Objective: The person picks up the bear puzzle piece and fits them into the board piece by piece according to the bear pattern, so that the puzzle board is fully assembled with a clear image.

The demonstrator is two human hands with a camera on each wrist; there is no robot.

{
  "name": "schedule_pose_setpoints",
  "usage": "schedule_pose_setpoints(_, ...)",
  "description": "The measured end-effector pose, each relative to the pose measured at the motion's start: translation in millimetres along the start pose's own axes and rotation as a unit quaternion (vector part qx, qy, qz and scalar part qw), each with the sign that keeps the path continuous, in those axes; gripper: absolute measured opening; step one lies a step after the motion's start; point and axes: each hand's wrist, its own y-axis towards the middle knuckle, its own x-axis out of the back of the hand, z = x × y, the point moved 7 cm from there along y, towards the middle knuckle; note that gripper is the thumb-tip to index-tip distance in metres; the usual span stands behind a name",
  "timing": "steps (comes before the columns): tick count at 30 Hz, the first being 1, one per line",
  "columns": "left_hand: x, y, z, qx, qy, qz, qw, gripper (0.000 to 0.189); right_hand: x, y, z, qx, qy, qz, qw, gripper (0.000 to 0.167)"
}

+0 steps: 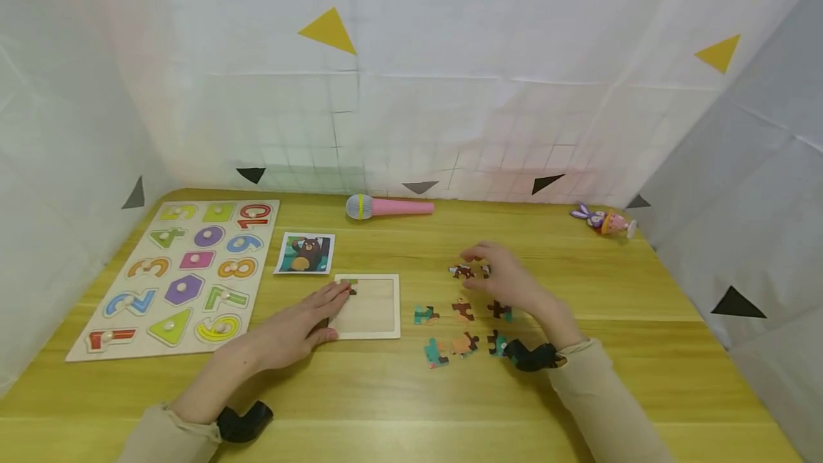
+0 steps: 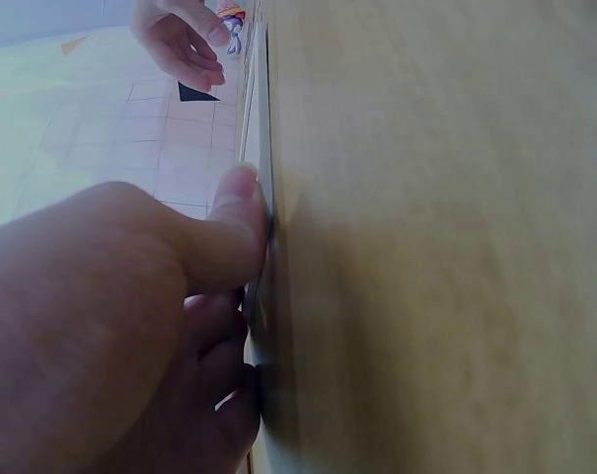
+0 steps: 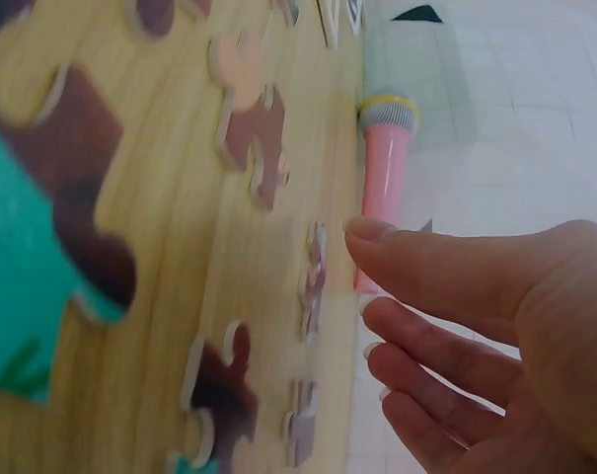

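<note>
My left hand (image 1: 289, 334) rests at the left side of a small wooden puzzle tray (image 1: 396, 309), its fingers extended over the upper left corner and its thumb at the lower left edge. One dark and green jigsaw piece (image 1: 353, 284) lies in that corner, partly hidden by the fingertips. Over the loose pieces, my right hand (image 1: 511, 279) hovers with thumb and fingers apart. Nothing sits between them. Just below them lies a brown bear piece (image 1: 462, 271), with another piece (image 3: 300, 423) beside it. Several more pieces (image 1: 463, 310) lie in rows nearer me.
Behind the tray lies a bear picture card (image 1: 305, 254). A number and shape board (image 1: 186, 277) fills the left side. A pink toy microphone (image 1: 401, 207) lies at the back, and a purple rabbit toy (image 1: 604, 221) at the back right. White sheets (image 1: 450, 56) enclose the table.
</note>
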Motion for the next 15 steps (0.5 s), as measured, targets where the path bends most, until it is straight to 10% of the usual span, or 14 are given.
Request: schedule_pose_setpoints(15,0.0,-0.6,-0.4,0.002,-0.008,0.0,1.0,0.065,-2,-1.1,-15,-0.017,-0.054,-0.018,0.9983,0.035)
